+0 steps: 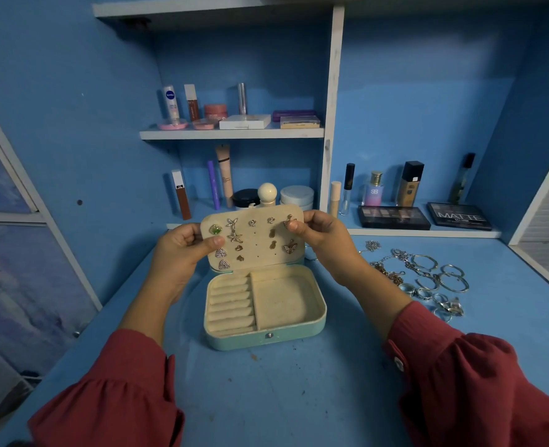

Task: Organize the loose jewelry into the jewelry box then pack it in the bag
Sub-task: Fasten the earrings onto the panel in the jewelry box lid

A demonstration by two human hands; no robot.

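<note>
item: jewelry box, sitting open at mid table, trays showing empty. earring panel standing upright at its back edge, studs pinned on. left hand pinching the panel's left edge; right hand pinching an earring at its top right corner. loose jewelry lying well right. risk: panel flexing, the post missing its hole, earring dropping.

Blue walls; white shelves; blue desk; perhaps window left.
</note>
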